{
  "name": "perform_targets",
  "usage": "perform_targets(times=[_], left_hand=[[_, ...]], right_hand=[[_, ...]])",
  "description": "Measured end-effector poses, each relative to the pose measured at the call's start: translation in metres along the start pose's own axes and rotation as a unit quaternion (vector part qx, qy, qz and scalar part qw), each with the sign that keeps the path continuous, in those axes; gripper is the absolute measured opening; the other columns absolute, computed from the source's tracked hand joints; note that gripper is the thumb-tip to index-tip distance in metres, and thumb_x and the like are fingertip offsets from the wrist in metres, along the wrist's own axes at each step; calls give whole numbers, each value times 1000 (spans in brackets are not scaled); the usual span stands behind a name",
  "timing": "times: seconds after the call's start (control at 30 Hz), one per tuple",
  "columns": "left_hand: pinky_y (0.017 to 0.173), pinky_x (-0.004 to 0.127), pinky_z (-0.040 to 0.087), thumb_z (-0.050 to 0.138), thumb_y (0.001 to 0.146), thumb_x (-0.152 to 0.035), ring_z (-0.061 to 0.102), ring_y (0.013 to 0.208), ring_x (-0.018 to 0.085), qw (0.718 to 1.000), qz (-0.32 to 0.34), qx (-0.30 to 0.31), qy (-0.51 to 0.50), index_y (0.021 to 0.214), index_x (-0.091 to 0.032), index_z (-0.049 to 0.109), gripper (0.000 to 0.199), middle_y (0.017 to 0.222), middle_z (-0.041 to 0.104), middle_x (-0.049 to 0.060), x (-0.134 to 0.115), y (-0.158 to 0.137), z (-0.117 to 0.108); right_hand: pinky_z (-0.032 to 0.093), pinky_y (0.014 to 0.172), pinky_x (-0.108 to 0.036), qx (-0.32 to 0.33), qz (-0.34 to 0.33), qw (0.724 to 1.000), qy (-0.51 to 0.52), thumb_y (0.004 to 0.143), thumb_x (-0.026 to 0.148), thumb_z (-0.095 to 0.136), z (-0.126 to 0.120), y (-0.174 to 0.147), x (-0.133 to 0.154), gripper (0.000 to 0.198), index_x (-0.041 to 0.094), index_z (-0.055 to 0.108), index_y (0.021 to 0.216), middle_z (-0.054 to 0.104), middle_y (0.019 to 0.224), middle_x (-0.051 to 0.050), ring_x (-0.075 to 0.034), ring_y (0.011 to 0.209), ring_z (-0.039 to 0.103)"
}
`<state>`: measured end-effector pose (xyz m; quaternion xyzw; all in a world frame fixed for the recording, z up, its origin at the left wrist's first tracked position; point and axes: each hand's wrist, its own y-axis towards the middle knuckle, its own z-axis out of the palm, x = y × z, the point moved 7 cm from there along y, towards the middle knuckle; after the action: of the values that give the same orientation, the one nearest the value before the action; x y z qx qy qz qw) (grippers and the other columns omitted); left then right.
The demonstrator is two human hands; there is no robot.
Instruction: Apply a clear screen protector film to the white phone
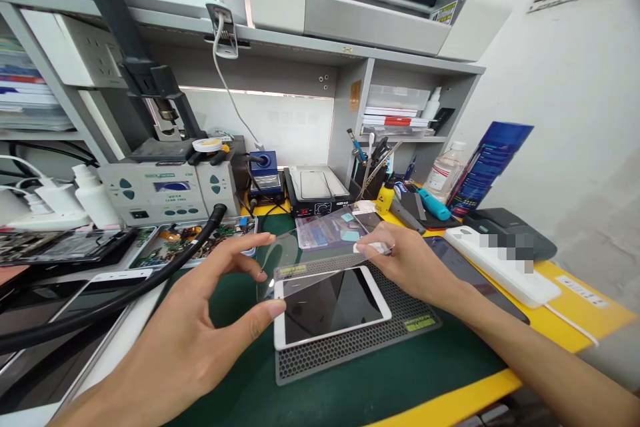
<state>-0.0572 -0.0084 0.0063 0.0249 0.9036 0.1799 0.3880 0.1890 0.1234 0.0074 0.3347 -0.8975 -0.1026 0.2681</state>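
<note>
A clear screen protector [287, 250] is raised at a tilt above a white-framed tablet [333, 300] with a dark screen. My left hand [210, 320] grips its left end by the edges, index finger at the far side and thumb at the near side, close to the tablet's corner. At the right end, my right hand [405, 260] pinches a small white wipe [370, 248] against the protector; its fingertips are partly hidden. Beneath the tablet lies a grey perforated mat [320, 363] on the green work surface [250, 387].
On the left are a hot-air station [170, 190] with a black hose [165, 293], a parts tray [185, 240] and several phones. A heating plate [317, 193] stands behind. To the right are a yellow bottle [385, 197], a dark tablet [475, 277] and a white power strip [500, 263].
</note>
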Motion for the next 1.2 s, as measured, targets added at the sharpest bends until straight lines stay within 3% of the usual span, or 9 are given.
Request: perform_targets(times=[0.2,0.3,0.43,0.5,0.63,0.73,0.83,1.07,1.2], left_hand=[[62,26,57,65,85,-53,69,99,27,1000,-3,2,4,141,-39,46,61,105,68,3,0,0,2],[61,28,58,67,81,-54,70,93,28,1000,-10,-7,3,140,-40,50,62,103,69,3,0,0,1],[60,29,58,69,78,-55,71,84,26,1000,-14,-18,6,136,-38,55,62,99,70,2,-4,-1,1],[60,29,58,67,78,-56,71,82,26,1000,-15,-22,3,136,-38,55,61,99,70,2,-6,-1,1],[62,29,58,63,82,-56,70,80,23,999,-15,-38,-3,136,-36,55,58,99,70,2,-10,-4,2],[64,29,57,61,85,-54,69,83,22,1000,-5,-25,-1,137,-34,53,56,101,68,3,-12,-4,5],[65,29,56,59,87,-55,69,86,23,1000,1,-26,-1,138,-34,52,56,102,67,3,-11,-4,6],[63,28,55,60,86,-56,68,82,22,999,4,-37,2,137,-34,53,56,100,67,2,-12,-5,6],[61,28,55,61,85,-57,68,82,22,999,4,-46,0,136,-35,53,57,99,67,2,-10,-5,6]], right_hand=[[44,63,-27,122,-55,984,115,95,36,61,18,-9,28,20,27,79,93,70,84,-3,-18,74,62],[43,68,-30,85,-88,992,36,97,30,57,21,-7,25,23,24,78,93,69,81,-5,-21,79,63],[43,70,-31,-7,-40,999,-25,98,31,56,9,-1,8,23,22,77,93,66,82,-6,-21,77,62],[44,70,-30,8,-39,999,25,96,32,59,8,-3,13,20,23,77,92,66,83,-4,-19,76,62],[44,67,-26,114,-111,981,110,97,29,61,22,-10,39,18,24,78,92,67,83,-3,-16,75,62],[41,67,-29,67,-123,990,26,99,27,55,23,-8,34,23,20,76,92,66,81,-5,-18,75,60],[40,67,-31,-3,-78,996,-31,99,28,56,15,-3,18,24,20,76,90,65,80,-5,-20,75,60],[44,68,-26,105,-106,982,114,97,29,62,28,-9,38,17,25,77,92,69,83,-1,-16,75,62],[42,71,-31,12,-73,997,-31,98,26,58,24,-3,21,21,20,76,90,67,80,-5,-21,77,62]])
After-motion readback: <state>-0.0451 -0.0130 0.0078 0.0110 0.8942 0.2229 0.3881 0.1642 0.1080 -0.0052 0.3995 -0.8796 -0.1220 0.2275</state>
